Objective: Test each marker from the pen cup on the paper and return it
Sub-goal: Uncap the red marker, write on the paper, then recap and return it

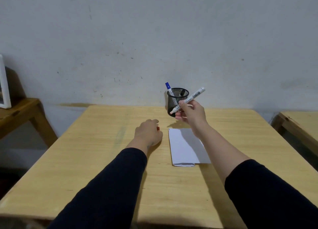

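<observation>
A black mesh pen cup (175, 99) stands at the table's far edge, with a blue-capped marker (168, 88) and a black marker (182, 92) inside. My right hand (191, 114) holds a white uncapped marker (192, 97) slanted in the air in front of the cup, tip pointing down-left. Below it a white paper (186, 147) lies on the table. My left hand (148, 132) rests on the table left of the paper, fingers curled around a small red thing (158, 128), apparently a cap, mostly hidden.
The wooden table (103, 151) ends at a grey wall. A lower wooden table (19, 113) with a white frame (4, 84) stands to the left. Another wooden table (299, 123) stands to the right.
</observation>
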`<action>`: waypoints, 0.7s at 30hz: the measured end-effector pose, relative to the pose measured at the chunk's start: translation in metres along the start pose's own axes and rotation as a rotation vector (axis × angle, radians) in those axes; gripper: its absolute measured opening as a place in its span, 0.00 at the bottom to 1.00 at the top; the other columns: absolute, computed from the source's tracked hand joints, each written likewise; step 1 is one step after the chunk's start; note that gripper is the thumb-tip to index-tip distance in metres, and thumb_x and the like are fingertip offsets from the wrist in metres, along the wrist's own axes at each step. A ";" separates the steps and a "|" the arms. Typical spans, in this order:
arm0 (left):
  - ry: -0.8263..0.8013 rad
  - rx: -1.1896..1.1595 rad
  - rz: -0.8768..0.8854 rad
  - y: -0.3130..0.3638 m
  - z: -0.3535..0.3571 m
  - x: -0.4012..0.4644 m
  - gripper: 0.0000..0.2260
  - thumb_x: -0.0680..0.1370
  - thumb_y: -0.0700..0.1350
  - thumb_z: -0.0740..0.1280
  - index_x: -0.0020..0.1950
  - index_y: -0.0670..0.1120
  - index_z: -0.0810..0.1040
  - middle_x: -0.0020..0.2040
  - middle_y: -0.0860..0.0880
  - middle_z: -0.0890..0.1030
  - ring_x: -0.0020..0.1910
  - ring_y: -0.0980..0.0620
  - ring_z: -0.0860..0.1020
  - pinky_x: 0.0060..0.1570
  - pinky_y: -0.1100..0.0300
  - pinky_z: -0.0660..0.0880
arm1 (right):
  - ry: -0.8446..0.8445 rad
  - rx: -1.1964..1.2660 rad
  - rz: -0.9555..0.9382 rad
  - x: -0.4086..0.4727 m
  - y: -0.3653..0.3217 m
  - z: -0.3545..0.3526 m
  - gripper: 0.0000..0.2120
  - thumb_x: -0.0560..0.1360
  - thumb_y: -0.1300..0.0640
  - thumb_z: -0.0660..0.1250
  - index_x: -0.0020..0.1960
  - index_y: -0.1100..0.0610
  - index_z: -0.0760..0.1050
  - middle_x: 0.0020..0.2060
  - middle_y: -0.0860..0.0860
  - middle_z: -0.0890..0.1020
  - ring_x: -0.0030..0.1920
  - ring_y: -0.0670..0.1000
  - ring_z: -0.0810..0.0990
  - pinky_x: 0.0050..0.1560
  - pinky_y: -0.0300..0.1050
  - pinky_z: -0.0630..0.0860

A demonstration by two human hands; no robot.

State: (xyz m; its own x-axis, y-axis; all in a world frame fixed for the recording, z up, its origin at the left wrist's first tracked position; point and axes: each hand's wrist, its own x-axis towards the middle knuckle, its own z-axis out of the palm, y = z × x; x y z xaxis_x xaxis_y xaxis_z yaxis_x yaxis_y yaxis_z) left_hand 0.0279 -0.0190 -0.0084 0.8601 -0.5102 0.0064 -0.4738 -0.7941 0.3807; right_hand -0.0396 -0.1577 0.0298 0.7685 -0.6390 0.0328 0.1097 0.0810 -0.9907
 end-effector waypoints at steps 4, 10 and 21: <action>0.103 0.003 0.027 -0.007 0.022 -0.009 0.27 0.78 0.59 0.53 0.72 0.46 0.65 0.69 0.46 0.71 0.68 0.46 0.67 0.68 0.45 0.64 | 0.066 -0.090 0.013 0.002 0.011 0.003 0.09 0.77 0.53 0.67 0.41 0.55 0.70 0.31 0.52 0.75 0.26 0.48 0.73 0.25 0.39 0.76; 0.038 0.076 0.066 -0.013 0.039 -0.011 0.40 0.74 0.70 0.50 0.78 0.46 0.52 0.79 0.50 0.54 0.78 0.52 0.48 0.76 0.44 0.43 | 0.051 -0.100 0.047 -0.002 0.038 0.004 0.05 0.76 0.59 0.65 0.40 0.56 0.74 0.31 0.54 0.78 0.29 0.50 0.75 0.27 0.40 0.72; 0.048 0.111 0.058 -0.013 0.040 -0.006 0.41 0.73 0.70 0.52 0.78 0.45 0.53 0.79 0.51 0.53 0.78 0.53 0.48 0.75 0.45 0.43 | 0.062 -0.183 -0.003 -0.006 0.052 0.004 0.11 0.75 0.56 0.68 0.42 0.65 0.77 0.28 0.55 0.79 0.20 0.46 0.74 0.19 0.37 0.71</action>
State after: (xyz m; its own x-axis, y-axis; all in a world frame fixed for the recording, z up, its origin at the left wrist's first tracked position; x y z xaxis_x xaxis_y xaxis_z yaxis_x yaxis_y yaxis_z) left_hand 0.0215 -0.0186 -0.0504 0.8376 -0.5417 0.0708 -0.5385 -0.7970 0.2736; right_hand -0.0356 -0.1467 -0.0216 0.7275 -0.6853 0.0332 -0.0085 -0.0574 -0.9983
